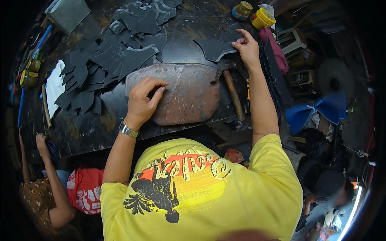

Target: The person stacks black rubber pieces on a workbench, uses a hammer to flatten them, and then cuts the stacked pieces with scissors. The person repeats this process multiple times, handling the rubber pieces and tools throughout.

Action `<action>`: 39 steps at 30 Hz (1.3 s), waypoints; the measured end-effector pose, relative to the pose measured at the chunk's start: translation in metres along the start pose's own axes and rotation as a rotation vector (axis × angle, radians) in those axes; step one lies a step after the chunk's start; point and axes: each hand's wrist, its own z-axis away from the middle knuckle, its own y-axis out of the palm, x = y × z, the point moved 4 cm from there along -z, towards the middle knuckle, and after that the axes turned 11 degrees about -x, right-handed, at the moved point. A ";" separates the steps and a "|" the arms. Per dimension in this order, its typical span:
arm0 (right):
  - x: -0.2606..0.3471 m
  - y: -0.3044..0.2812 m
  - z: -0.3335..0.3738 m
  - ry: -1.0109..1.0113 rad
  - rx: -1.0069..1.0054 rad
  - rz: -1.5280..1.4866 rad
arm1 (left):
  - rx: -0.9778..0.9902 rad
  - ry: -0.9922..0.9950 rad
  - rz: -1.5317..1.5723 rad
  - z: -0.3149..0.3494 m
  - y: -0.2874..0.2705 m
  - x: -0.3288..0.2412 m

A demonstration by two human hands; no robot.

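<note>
My left hand [144,98], with a metal watch [128,129] on its wrist, is above a worn brown board [189,94]. Its thumb and forefinger curl toward each other, and nothing shows between them. Farther right, my right hand [247,49] is at the right tip of a dark grey cut sheet piece [215,47] with a lighter edge. Thumb and a finger close on that tip, while the forefinger stretches out beyond it. At the far left lies a heap of similar dark cut pieces [120,56], overlapping one another.
A wooden-handled hammer [234,94] lies right of the board on the black table [108,138]. A glass jar [242,11] and a yellow tub [263,18] stand at the far right. White paper [55,86] lies left of the heap. Another person's arm [52,172] reaches in at left.
</note>
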 end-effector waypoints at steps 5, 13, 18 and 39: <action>-0.006 -0.008 -0.031 -0.119 -0.056 0.066 | 0.009 -0.006 0.000 0.002 0.001 0.002; -0.026 -0.021 -0.066 0.273 0.157 0.153 | 0.051 0.047 0.008 -0.002 0.000 -0.003; -0.020 -0.015 -0.074 -0.055 0.361 0.382 | 0.073 0.060 -0.009 0.000 0.000 -0.001; -0.077 0.008 -0.142 0.152 0.444 0.895 | 0.085 0.018 0.005 -0.003 0.002 -0.002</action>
